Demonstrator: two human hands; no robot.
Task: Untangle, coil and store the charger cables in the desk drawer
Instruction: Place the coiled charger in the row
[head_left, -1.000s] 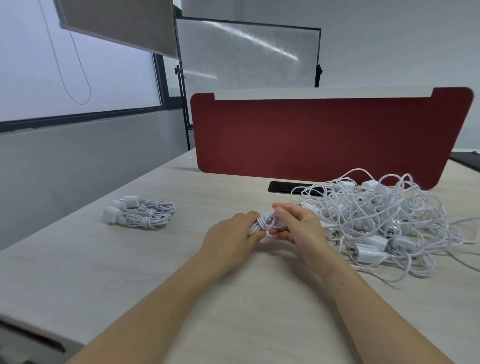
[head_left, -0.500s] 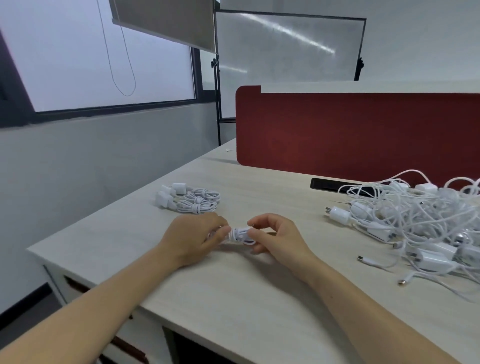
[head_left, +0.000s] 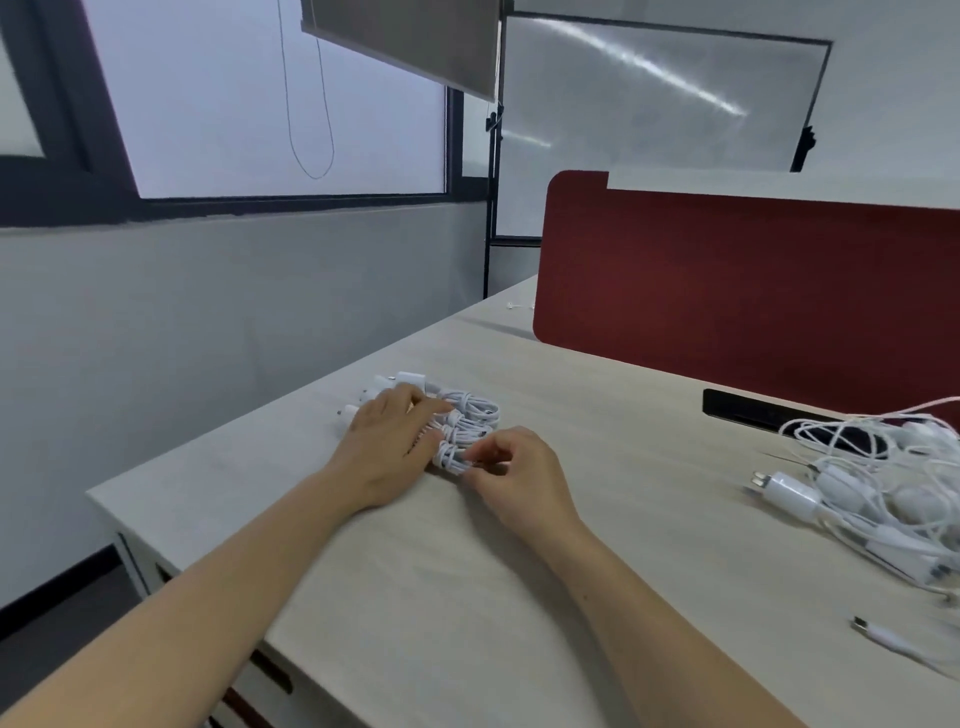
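Pale wood-grain tabletop (head_left: 467, 597) carries everything. Below its lower-left edge the white desk drawer front (head_left: 270, 670) looks closed, so you must open it before storing anything. A loose white connector end (head_left: 878, 634) lies at lower right. At centre your right hand (head_left: 514, 473) pinches the nearest coiled white charger cable (head_left: 451, 457) with curled fingers. Your left hand (head_left: 392, 441) lies flat, fingers straight, on the neighbouring white coiled bundles (head_left: 470, 415). Release carelessly and the wrap may spring loose, as only its own turns seem to hold it. Farther right waits the tangled heap of white charger cables (head_left: 883, 483), and behind it stands the dark red fabric divider panel (head_left: 727, 291).
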